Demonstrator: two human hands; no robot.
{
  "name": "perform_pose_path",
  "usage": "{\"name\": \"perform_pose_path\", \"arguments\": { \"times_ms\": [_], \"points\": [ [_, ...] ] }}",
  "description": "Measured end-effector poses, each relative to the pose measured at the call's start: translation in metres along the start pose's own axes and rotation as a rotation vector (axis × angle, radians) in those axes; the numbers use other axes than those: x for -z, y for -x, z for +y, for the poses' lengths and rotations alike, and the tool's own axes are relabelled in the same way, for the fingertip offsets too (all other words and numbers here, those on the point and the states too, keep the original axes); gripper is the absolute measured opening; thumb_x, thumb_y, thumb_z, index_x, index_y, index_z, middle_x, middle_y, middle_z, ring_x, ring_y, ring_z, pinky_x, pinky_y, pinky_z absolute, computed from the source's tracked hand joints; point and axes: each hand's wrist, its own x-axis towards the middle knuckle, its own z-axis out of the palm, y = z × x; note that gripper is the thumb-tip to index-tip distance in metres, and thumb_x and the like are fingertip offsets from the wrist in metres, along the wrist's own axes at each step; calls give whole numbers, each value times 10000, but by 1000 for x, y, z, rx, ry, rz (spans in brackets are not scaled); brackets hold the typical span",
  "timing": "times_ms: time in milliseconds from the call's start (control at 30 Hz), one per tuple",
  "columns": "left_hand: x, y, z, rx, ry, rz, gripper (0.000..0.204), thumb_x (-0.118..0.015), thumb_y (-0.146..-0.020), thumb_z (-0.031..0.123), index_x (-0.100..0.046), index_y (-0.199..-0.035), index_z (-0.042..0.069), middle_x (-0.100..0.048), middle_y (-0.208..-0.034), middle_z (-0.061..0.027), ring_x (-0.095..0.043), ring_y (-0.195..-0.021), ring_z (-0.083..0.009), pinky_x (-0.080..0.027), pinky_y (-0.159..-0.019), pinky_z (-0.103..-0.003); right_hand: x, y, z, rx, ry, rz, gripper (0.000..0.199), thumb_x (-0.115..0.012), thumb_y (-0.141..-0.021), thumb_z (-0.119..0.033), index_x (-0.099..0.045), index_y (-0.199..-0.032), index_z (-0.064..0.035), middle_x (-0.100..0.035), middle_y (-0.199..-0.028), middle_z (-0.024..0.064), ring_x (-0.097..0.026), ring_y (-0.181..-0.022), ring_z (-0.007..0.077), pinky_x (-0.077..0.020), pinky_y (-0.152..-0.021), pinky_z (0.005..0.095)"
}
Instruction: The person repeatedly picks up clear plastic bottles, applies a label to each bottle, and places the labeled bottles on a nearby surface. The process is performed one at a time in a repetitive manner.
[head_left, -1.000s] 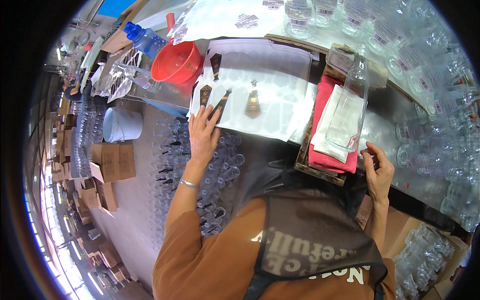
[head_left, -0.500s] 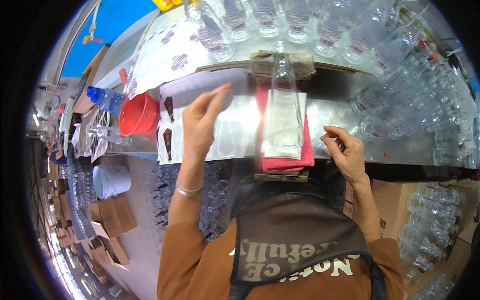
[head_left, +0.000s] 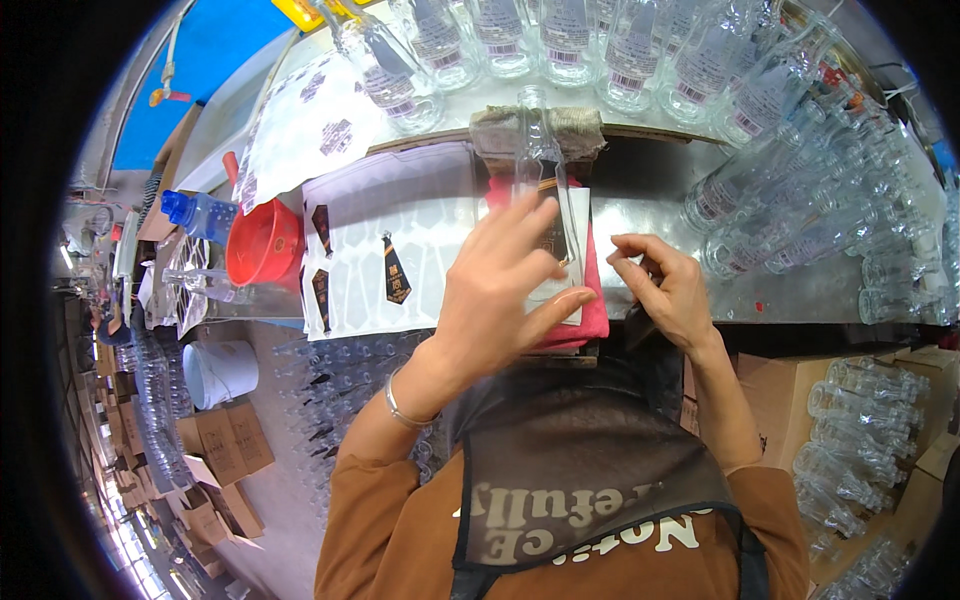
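Note:
A clear glass bottle [head_left: 545, 170] lies lengthwise on a red cloth [head_left: 594, 310] at the bench edge, a pale label on its side. My left hand [head_left: 505, 290] lies flat over the bottle's lower part, fingers spread and pressing on the label. My right hand [head_left: 665, 285] is just right of the bottle, fingers curled at its edge, apparently pinching something small I cannot make out. A white backing sheet [head_left: 400, 250] with a few dark tie-shaped stickers [head_left: 394, 270] lies left of the cloth.
Many clear glass bottles [head_left: 560, 40] stand along the far side and lie piled at the right [head_left: 780, 220]. A red bowl [head_left: 262, 245] and a blue-capped bottle [head_left: 195, 212] sit at left. Cardboard boxes holding bottles [head_left: 850, 420] are at lower right; a white bucket [head_left: 222, 372] is on the floor.
My left hand came from the sticker sheet at left across to the bottle and now presses on it. My right hand moved in to the bottle's right side. The view shifted toward the bench.

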Motion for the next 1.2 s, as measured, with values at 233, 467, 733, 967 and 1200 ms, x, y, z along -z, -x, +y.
{"name": "perform_pose_path", "arguments": {
  "times_ms": [233, 467, 733, 967, 1200],
  "points": [
    [-8, -12, -31, 193, 130, 10, 517, -772, -860, 167, -623, -1344, 64, -432, -1546, -226, -516, -1359, -383, -441, -1093, -430, -22, -84, -2, 74, -284, -71, 361, -575, -1033, -273, -652, -1229, 21, -735, -1053, 65, -575, -669, 73, -477, -619, 223],
    [-28, 0, -31, 256, 167, 58, 659, -789, -846, 143, -542, -1453, 66, -389, -1566, -241, -487, -1381, -394, -441, -1101, -440, -26, -109, -24, 34, -87, -71, 460, -643, -978, -399, -715, -1085, 42, -748, -921, 79, -624, -749, 102, -491, -663, 270],
    [-31, 0, -29, 265, 163, 103, 670, -787, -836, 110, -535, -1455, 57, -409, -1549, -252, -473, -1391, -401, -440, -1103, -441, -26, -111, -33, -6, -39, -61, 464, -671, -949, -409, -726, -1045, 41, -744, -852, 81, -620, -778, 100, -493, -712, 279],
    [-34, 3, -29, 279, 199, 131, 739, -795, -846, 152, -451, -1478, -14, -411, -1526, -291, -482, -1373, -421, -449, -1084, -443, -26, -112, -28, 0, -105, -65, 531, -661, -935, -458, -731, -1020, 61, -757, -876, 140, -721, -868, 203, -538, -818, 311],
    [-28, 23, -25, 623, 859, 50, 688, -612, -1014, 199, -278, -1564, -46, -408, -1557, -212, -420, -1429, -295, -354, -1152, -396, -13, -62, -20, -324, -409, -390, 598, -594, -990, -455, -607, -1290, 62, -699, -1170, 154, -679, -961, 215, -517, -878, 318]
  ]
}}
